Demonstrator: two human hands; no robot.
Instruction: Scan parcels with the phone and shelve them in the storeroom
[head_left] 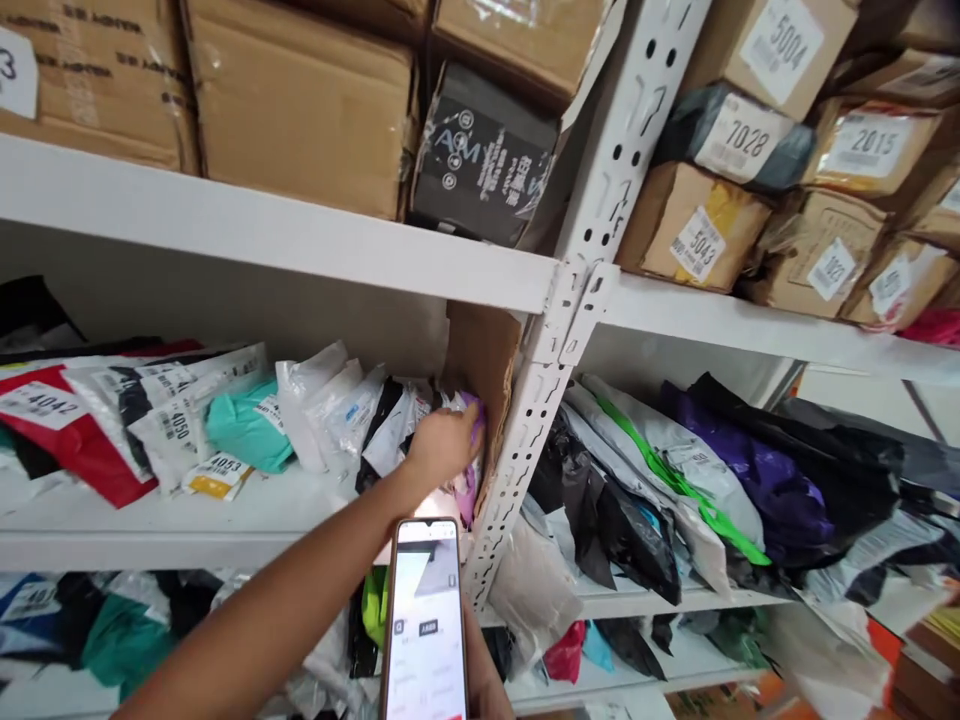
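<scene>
**Left hand (pixel 444 445) in among the bags, phone (pixel 427 630) up in the right hand (pixel 486 668)**

At the far left of the middle shelf (pixel 187 551) lies a red bag (pixel 90 440) marked 4042, then a white bag (pixel 174 425) marked 4050, a teal bag (pixel 251 425) and a packet (pixel 217 475) marked 4053. Several labels face outward, probably so the numbers can be read from the aisle. Next come clear bags (pixel 330 410), upright and packed close, likely to save room and let them be leafed through.

The left hand is at the right end of this row, its fingers bent inward at a purple bag (pixel 468 497), which stands on edge beside a cardboard sheet (pixel 480 350). The fingertips are hidden, so I cannot tell whether they pinch the bag or merely touch it. The sheet seems to serve as an end wall, keeping the row off the post (pixel 525 430).

Below, the phone stands upright, screen towards the wearer, presumably to be read while the other arm reaches. The right hand is closed around it from behind, mostly hidden.

Right of the post, more bags (pixel 600 500) lean in a slanting stack; above them sit numbered boxes (pixel 697 225).
</scene>
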